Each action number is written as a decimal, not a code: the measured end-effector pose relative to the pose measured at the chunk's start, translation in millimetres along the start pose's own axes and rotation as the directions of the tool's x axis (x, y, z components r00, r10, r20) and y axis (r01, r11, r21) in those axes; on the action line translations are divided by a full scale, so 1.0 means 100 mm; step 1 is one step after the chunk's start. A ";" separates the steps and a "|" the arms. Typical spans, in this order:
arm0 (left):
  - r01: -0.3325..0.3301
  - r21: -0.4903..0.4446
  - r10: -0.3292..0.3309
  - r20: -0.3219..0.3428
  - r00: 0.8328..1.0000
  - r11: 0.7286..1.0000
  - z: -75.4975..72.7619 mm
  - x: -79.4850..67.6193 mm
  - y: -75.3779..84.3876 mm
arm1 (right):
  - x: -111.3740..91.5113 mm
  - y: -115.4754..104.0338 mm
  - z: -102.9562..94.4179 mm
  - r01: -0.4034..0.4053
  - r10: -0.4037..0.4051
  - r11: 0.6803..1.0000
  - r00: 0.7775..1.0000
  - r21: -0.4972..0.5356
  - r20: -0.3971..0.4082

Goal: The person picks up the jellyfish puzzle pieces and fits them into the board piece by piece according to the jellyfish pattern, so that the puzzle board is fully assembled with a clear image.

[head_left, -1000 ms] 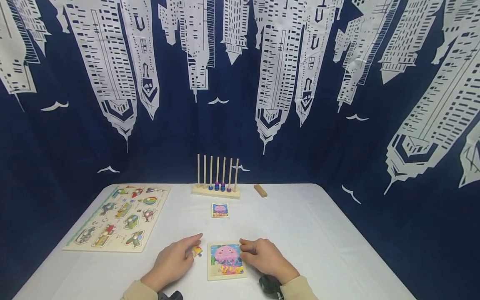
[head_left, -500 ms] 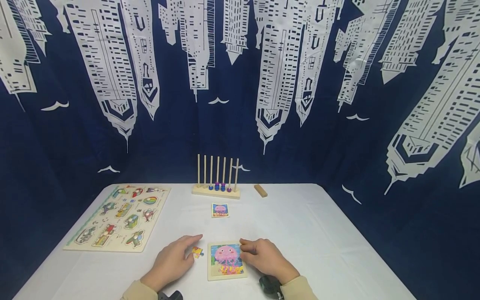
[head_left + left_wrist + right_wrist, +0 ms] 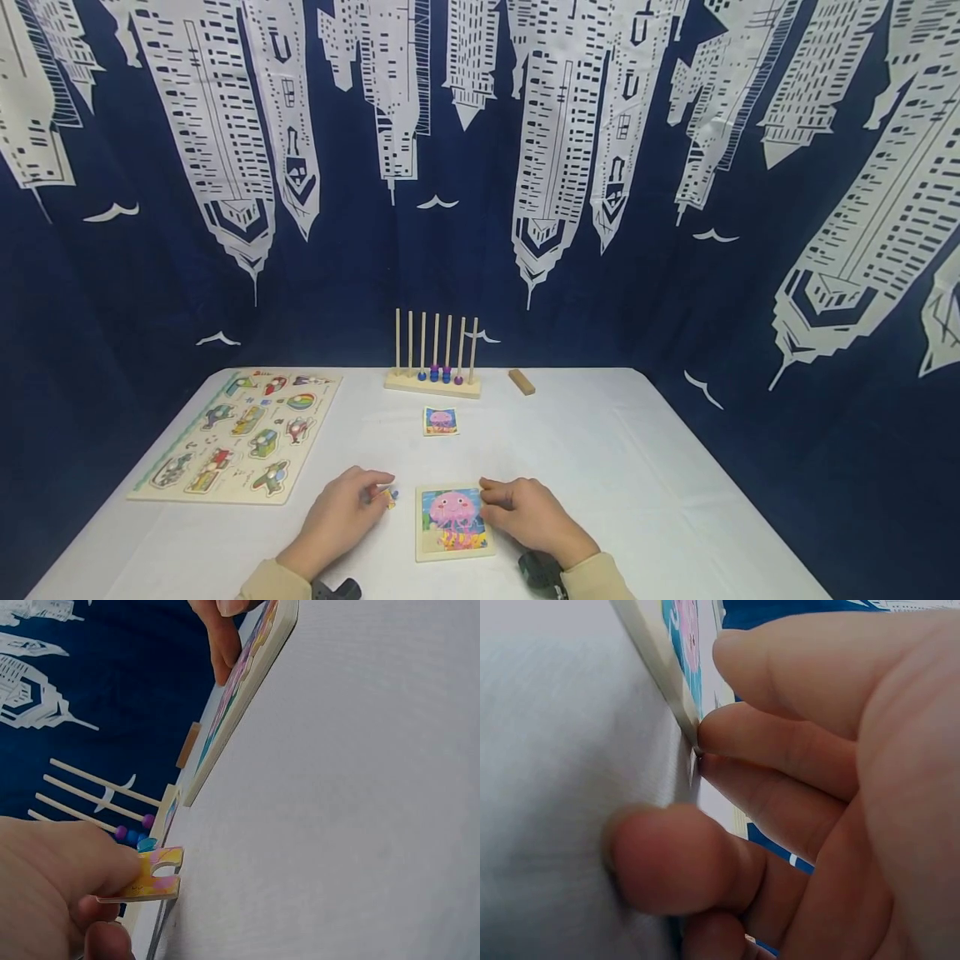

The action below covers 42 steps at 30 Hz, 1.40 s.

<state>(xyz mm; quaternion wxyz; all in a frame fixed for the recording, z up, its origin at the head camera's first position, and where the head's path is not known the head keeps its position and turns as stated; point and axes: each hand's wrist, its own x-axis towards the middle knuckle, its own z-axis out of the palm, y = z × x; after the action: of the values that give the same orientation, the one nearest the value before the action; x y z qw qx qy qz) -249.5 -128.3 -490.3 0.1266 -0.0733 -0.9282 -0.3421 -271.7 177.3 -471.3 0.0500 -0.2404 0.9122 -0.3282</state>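
Note:
Between its thumb and fingers my left hand (image 3: pixel 337 515) pinches a yellow and pink jigsaw piece (image 3: pixel 144 881) with a blue knob. The piece is held left of the square wooden puzzle tray (image 3: pixel 419 537), apart from it. A pink jellyfish picture (image 3: pixel 453 505) fills most of that tray; a plain patch shows at its lower left. My right hand (image 3: pixel 532 518) rests at the tray's right side, fingers loosely bent. In the right wrist view, fingertips (image 3: pixel 716 729) touch the tray's edge, while the thumb (image 3: pixel 671 859) lies lower, near the tabletop.
Behind the tray lies a small jellyfish picture card (image 3: pixel 440 421). Farther back stand a wooden peg rack (image 3: pixel 431 384) with blue and purple beads and a small wooden block (image 3: pixel 521 382). A large knob puzzle board (image 3: pixel 243 442) covers the table's left side.
The jigsaw piece lay beside my left hand, whose thumb and index finger were spread; now they pinch it. The hand has drawn slightly left. My right hand and the tray stay put.

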 end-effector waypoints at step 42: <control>-0.262 -0.073 0.271 0.170 0.947 0.962 0.20 -0.28 0.35 | 0.00 -0.01 0.02 0.005 -0.006 1.000 1.000 -0.024 -0.013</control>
<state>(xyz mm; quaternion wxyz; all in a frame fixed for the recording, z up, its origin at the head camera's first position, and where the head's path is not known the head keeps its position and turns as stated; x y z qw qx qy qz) -218.2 -90.5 -491.4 0.0860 -0.2314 -0.9087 -0.3366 -270.6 175.5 -472.1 0.0400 -0.2413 0.9157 -0.3187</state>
